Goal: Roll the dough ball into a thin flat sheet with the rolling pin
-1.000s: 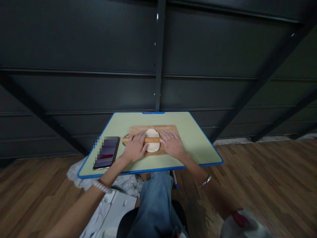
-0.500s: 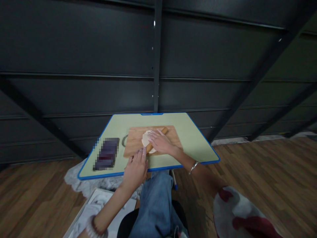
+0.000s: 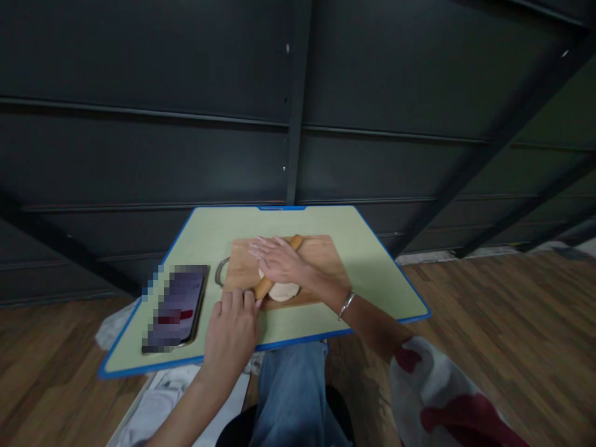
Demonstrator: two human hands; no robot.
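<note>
A wooden rolling pin [image 3: 264, 287] lies slantwise over a flat round of pale dough [image 3: 285, 291] on a wooden cutting board [image 3: 321, 264]. My left hand [image 3: 233, 326] has its fingers closed around the near end of the pin, at the board's front left edge. Across the pin's middle rests my right hand [image 3: 280, 259], flat, its fingers stretched out to the left. That hand covers the upper part of the dough. The dough's near part shows to the right of the pin.
The board sits on a small pale green table [image 3: 372, 273] with a blue rim. A metal ring handle [image 3: 222, 273] sticks out at the board's left. A phone [image 3: 179, 310], partly pixelated, lies left of it. Behind the table rises a dark panelled wall [image 3: 223, 161].
The rolling pin and both hands have moved left across the board. More dough now shows on the pin's right side and less on its left. The view has also shifted slightly.
</note>
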